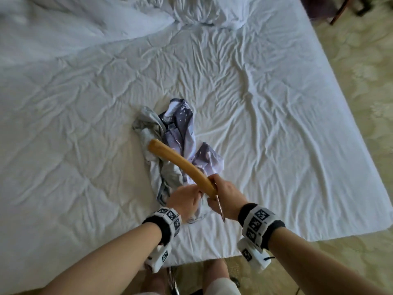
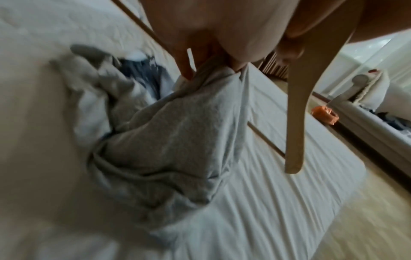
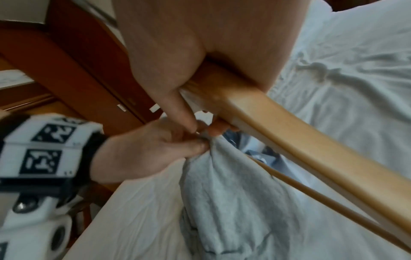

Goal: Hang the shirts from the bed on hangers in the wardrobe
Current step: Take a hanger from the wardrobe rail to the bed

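Head view: left hand (image 1: pixel 184 199) pinches grey shirt (image 1: pixel 168 175) near bed (image 1: pixel 276 103) edge; right hand (image 1: pixel 225 196) grips hanger (image 1: pixel 180 165).

Bedroom in a home or hotel rm. Big bed (image 1: pixel 265 86) w/ wrinkled white sheet fills most of the head view, rumpled duvet (image 1: pixel 74 24) at upper left. Crumpled shirts (image 1: pixel 170 141) lie mid-frame on it, wooden hanger (image 1: pixel 180 165) over them. Pale patterned carpet (image 1: pixel 361 92) down the right edge; dark wood furniture (image 3: pixel 73 70) at left of the right wrist view.
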Action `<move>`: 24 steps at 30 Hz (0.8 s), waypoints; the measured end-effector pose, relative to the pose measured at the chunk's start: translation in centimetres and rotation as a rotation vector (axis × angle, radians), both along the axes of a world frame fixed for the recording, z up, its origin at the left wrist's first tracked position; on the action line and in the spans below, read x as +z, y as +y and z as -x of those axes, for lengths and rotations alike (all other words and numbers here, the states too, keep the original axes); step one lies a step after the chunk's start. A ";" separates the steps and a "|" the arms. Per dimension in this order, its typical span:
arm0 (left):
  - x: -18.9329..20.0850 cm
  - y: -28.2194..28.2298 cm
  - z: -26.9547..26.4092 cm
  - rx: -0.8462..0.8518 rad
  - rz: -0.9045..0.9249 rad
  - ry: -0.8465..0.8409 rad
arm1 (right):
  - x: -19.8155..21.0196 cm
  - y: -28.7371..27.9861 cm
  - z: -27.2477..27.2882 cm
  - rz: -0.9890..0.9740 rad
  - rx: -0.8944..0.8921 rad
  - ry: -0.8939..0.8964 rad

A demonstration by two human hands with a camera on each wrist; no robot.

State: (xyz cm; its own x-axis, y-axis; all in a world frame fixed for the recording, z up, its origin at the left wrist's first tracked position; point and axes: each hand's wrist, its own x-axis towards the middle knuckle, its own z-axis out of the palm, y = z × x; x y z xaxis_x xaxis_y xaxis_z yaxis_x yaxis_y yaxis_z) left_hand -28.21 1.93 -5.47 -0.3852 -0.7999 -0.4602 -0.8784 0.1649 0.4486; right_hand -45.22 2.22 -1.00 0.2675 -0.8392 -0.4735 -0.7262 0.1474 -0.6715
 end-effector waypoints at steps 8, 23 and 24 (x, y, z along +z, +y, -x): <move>16.7 -4.3 -7.7 0.212 0.199 0.152 | 13.7 -6.6 -7.9 0.244 0.202 -0.040; 42.7 -10.5 -26.3 0.184 0.693 0.625 | 45.4 -10.5 -27.1 0.634 0.180 -0.086; 44.1 -10.5 -27.0 0.171 0.710 0.638 | 46.6 -10.4 -28.0 0.661 0.171 -0.056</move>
